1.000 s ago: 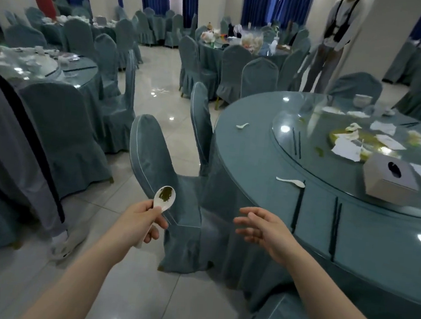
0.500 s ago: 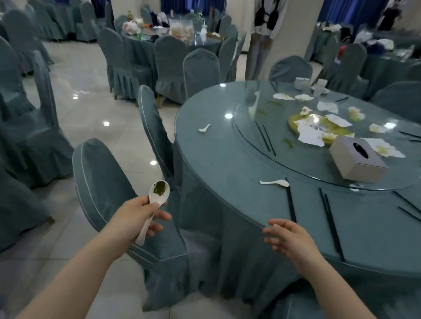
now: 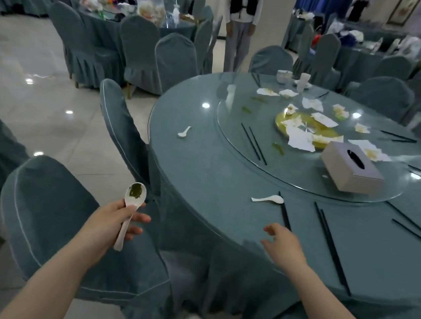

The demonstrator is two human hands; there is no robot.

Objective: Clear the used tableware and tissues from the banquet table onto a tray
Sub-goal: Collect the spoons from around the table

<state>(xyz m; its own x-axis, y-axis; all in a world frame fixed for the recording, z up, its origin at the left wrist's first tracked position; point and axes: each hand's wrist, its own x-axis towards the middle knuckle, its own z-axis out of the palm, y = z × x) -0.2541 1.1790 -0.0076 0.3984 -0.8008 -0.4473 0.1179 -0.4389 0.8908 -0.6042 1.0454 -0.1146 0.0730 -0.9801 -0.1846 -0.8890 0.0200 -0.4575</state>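
Left hand [image 3: 112,220] grips a soiled white soup spoon [image 3: 131,208]; right hand [image 3: 282,245], fingers relaxed and empty, hovers over the worktop's [image 3: 215,180] near edge.

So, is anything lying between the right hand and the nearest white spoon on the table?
Nothing visible blocks it. Only bare tablecloth lies between the right hand and the white spoon. A black chopstick runs close beside the spoon's bowl, toward the hand, so it could get nudged.
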